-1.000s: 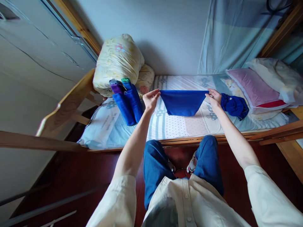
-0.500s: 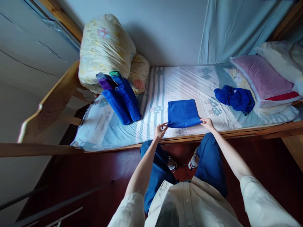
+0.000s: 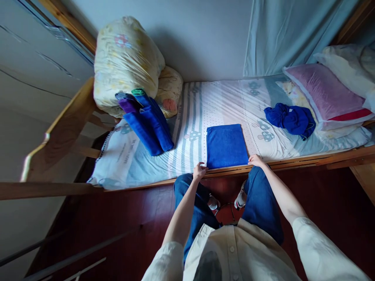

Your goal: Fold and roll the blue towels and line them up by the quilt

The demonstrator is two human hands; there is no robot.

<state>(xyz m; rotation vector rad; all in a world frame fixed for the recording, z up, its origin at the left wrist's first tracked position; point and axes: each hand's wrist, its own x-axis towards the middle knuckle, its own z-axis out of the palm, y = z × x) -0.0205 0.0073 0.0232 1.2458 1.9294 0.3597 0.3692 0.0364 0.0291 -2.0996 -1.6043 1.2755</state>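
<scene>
A blue towel (image 3: 227, 146) lies flat as a near-square on the bed, its near edge along the bed's front rail. My left hand (image 3: 199, 171) pinches its near left corner, and my right hand (image 3: 256, 160) pinches the near right corner. To the left, rolled blue towels (image 3: 149, 127) lie side by side, with purple and green ends of other rolls at their far end. A crumpled blue cloth (image 3: 290, 119) rests on the sheet to the right.
A bulky yellow floral quilt (image 3: 125, 64) is piled at the bed's left end. A pink pillow (image 3: 336, 91) lies at the right end. The wooden bed rail (image 3: 293, 163) runs across the front; a curtain (image 3: 272, 39) hangs behind.
Both hands have drawn the near edge of the blue towel toward me, down to the bed's front edge. The towel now looks longer and flatter.
</scene>
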